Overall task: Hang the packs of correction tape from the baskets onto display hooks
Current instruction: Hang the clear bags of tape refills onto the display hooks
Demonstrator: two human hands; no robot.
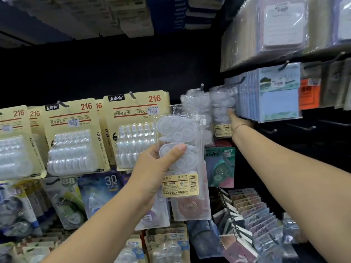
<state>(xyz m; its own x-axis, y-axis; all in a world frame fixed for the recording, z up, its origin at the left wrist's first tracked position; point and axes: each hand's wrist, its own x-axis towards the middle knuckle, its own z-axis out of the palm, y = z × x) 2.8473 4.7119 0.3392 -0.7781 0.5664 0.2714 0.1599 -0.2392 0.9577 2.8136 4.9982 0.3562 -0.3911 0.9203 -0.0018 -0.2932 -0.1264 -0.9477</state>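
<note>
At the left, the yellow 216 cards (74, 137) hung in rows on their pegs, faces outward so that a buyer could read them. Beside them the left hand (155, 168) was clamped on a small stack of clear packs (178, 147) of correction tape, with the thumb across the front and the fingers behind. It held the stack upright in front of the display, touching no peg, I think to keep it ready for hanging.

Further right, more of the same packs, the hanging packs (221, 105), were on black hooks (201, 87). The right hand (235, 120) was stretched out to their right side and touched them, perhaps to push them back and make room. Its fingers were partly hidden, so I could not tell whether it pinched a pack or only pressed. The two hands were well apart. Just beside that hand hung the blue notepads (279, 92). No basket was in sight.
</note>
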